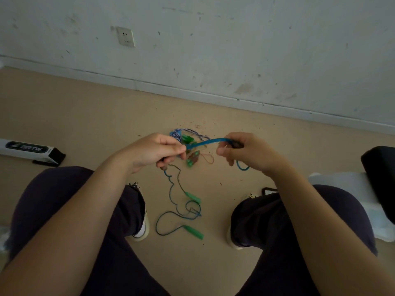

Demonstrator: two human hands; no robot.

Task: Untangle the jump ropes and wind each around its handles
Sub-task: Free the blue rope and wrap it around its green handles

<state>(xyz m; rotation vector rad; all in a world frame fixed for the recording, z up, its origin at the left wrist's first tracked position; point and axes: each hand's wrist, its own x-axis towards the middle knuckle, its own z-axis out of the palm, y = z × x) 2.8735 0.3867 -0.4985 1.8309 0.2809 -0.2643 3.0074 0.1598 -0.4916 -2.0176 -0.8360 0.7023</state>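
A bright blue rope (205,142) stretches taut between my two hands above the floor. My left hand (157,151) pinches one end of the stretch, and more of this rope hangs from it down to the floor. My right hand (245,151) grips the other end together with a dark handle (236,144); a short blue loop (242,166) curls below it. On the floor lies a dark green rope (171,218) with two green handles (193,197), (195,231). Behind the hands sits a tangle of blue-white braided rope (181,131) and more green handles (191,160).
I sit with my knees apart, shoes (142,230) on the beige floor. A white box with a black end (32,151) lies at left. A dark seat (380,178) and white plastic (342,184) are at right, with a phone (269,190) beside my right leg. The wall runs behind.
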